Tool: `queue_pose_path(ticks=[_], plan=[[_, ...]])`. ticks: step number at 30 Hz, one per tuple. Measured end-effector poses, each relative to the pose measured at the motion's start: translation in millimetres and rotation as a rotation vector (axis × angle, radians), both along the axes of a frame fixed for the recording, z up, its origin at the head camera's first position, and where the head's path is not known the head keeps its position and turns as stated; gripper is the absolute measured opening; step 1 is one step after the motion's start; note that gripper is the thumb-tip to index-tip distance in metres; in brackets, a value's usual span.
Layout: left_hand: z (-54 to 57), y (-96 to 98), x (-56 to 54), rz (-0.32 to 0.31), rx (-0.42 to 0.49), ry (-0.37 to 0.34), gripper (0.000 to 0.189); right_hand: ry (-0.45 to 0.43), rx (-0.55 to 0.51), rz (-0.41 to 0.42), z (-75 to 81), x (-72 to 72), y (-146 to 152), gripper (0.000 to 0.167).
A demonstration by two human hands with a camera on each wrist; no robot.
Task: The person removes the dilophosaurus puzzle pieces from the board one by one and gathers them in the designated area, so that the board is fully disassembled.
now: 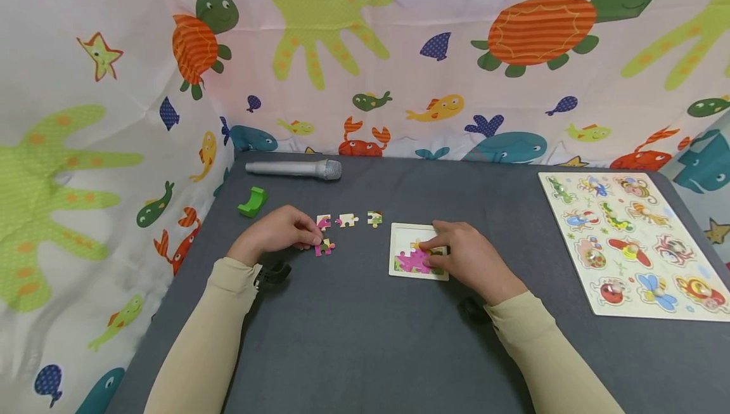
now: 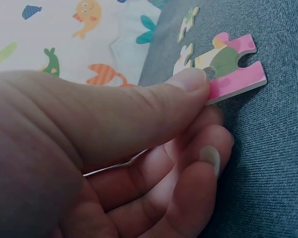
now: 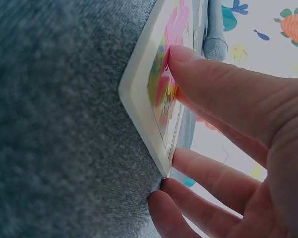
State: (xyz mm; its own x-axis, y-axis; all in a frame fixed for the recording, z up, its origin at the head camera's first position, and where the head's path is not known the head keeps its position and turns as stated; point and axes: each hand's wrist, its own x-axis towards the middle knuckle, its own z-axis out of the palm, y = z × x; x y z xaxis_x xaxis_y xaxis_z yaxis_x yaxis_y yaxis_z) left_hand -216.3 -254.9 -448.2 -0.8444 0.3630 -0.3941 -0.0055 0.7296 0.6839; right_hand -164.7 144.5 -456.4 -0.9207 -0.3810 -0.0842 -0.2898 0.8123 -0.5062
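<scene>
My left hand (image 1: 285, 231) pinches a pink, green and yellow jigsaw piece (image 2: 233, 64) between thumb and fingers, low over the table. Just beyond it lie three loose jigsaw pieces (image 1: 346, 220). On the right, a small square puzzle tray (image 1: 402, 232) with a pale frame holds several joined pieces, mostly pink (image 1: 412, 262). My right hand (image 1: 470, 254) arches over the tray's right side. Its thumb and index finger grip a jigsaw piece (image 3: 167, 106) within the tray, partly hidden by the fingers. The other fingers lie at the tray's edge.
A grey microphone (image 1: 293, 169) lies at the back left, with a green curved block (image 1: 253, 202) in front of it. At the far right lies a large insect puzzle board (image 1: 633, 243). A sea-animal cloth (image 1: 365, 40) hangs behind the grey table (image 1: 365, 338).
</scene>
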Motion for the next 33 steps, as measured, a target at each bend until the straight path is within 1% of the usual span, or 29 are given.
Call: queue_pose_path(ticks=[6,11,18,23,26,29,31,33], plan=[[-2.6,-2.5,-1.4,-0.015,0.007,0.011,0.011,0.001,0.003,0.004,-0.7,-0.2,1,0.030],[-0.8,-2.2,-1.6,-0.005,-0.009,0.017,0.009,-0.003,0.002,0.000,-0.6,0.3,2,0.029],[-1.1,-1.4,-3.0,0.006,-0.003,-0.006,0.011,-0.016,0.004,-0.009,1.2,0.4,3,0.029],[2.4,-2.0,-2.7,0.021,-0.008,-0.008,0.010,-0.018,0.004,-0.012,2.1,-0.3,3,0.029],[5.4,-1.3,-2.2,0.027,-0.031,0.016,0.010,-0.015,0.003,-0.017,2.2,-0.8,3,0.029],[9.1,1.9,-0.5,0.048,-0.058,0.057,0.009,-0.012,0.003,-0.024,1.6,-1.1,3,0.028],[12.2,8.5,2.1,0.051,-0.063,0.093,0.008,-0.016,0.004,-0.025,0.8,-1.4,2,0.028],[15.0,21.0,4.9,0.040,-0.066,0.131,0.006,-0.012,0.005,-0.023,0.0,-1.8,1,0.027]])
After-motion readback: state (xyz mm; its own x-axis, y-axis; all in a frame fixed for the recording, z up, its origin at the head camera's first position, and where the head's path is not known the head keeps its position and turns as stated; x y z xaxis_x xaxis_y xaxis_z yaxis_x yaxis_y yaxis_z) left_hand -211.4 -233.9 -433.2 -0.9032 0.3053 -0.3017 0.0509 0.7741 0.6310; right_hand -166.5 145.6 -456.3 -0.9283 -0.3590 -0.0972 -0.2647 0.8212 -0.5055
